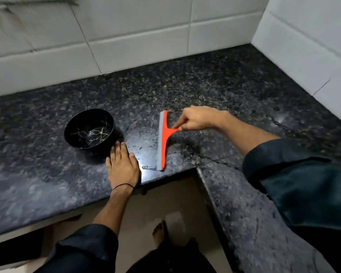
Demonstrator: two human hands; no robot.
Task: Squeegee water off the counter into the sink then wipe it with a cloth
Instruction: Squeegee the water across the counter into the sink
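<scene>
Now the right grip [199, 119] pinches the handle end of the orange squeegee [162, 138], fingers curled tight on it, with the blade down on the wet granite bench [224, 85] near its front edge. The left grip [123, 166] lies flat with fingers straight, tips touching the black gold-veined bowl [89, 129].

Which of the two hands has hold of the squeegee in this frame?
The right hand pinches the orange squeegee by its handle. The left hand lies flat on the counter beside the black bowl, holding nothing.
</scene>
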